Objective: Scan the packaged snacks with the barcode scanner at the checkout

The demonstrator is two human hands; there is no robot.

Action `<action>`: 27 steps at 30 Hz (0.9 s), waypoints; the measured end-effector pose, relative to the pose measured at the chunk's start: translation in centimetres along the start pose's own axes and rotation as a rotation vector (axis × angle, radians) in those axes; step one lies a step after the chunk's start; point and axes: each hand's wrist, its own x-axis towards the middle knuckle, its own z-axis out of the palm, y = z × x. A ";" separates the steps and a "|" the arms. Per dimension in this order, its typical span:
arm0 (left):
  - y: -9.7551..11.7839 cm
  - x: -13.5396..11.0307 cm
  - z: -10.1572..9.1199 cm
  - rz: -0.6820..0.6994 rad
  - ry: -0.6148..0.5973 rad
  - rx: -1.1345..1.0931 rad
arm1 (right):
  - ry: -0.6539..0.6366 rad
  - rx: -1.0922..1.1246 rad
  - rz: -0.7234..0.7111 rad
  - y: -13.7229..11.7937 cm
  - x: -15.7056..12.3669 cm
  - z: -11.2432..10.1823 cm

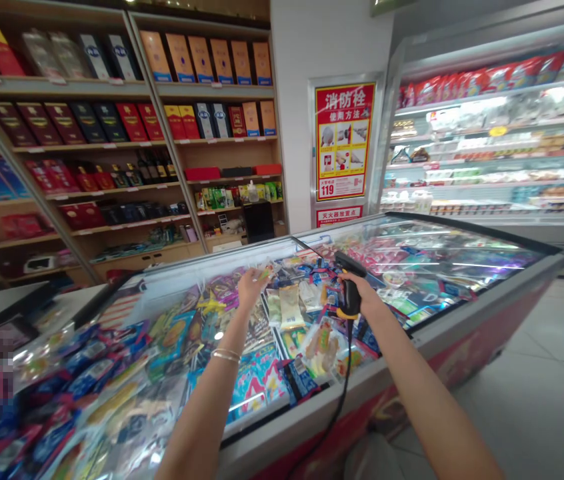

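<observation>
My right hand [362,297] is closed round the grip of a black barcode scanner [349,277] with a yellow band; its cable hangs down over the freezer's front edge. My left hand [251,287], with thin bracelets on the wrist, reaches into the open chest freezer [412,343] and pinches a small pale green packet [265,270]. Both hands hover over the middle of the freezer, above several wrapped ice creams [289,308]. The scanner's head points toward the packet.
A glass lid [442,257] covers the freezer's right part. Wooden shelves with boxed goods [127,133] stand behind on the left. A red fire-hydrant notice [345,140] hangs on the back wall. An open chilled display [502,133] stands on the right, with tiled floor [552,373] beside it.
</observation>
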 end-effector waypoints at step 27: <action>-14.5 -4.5 -7.7 -0.166 0.400 -0.448 | -0.340 -0.082 0.143 13.8 -6.0 20.0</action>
